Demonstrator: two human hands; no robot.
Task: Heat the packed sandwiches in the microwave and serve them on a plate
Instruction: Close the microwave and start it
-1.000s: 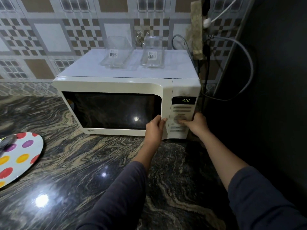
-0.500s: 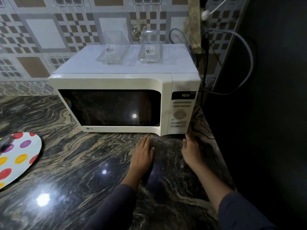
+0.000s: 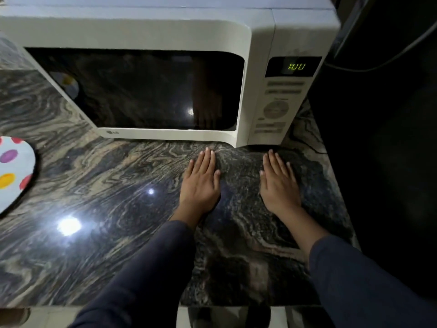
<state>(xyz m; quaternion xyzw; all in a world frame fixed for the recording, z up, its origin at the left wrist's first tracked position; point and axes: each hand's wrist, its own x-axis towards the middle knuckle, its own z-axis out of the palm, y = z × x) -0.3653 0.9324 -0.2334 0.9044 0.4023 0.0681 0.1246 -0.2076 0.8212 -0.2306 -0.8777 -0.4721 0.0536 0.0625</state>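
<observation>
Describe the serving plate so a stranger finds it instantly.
Start at the white microwave oven on the dark veined stone counter. Follow the counter left of its door: a round white plate lies flat, partly out of frame. Only it carries purple, yellow and red dots.

A polished stone counter [image 3: 106, 209], dark with swirling veins of grey and tan, fills most of the view. Two spots of reflected light show on its glossy surface: a large white patch [image 3: 69, 226] near the left and a smaller point [image 3: 150, 191] toward the middle. The counter's pale front edge [image 3: 47, 316] runs along the bottom. To the right stands a dark wall [image 3: 390, 174], almost featureless, with a thin grey cable [image 3: 354, 70] curving across its upper part. The room is dim overall.
</observation>
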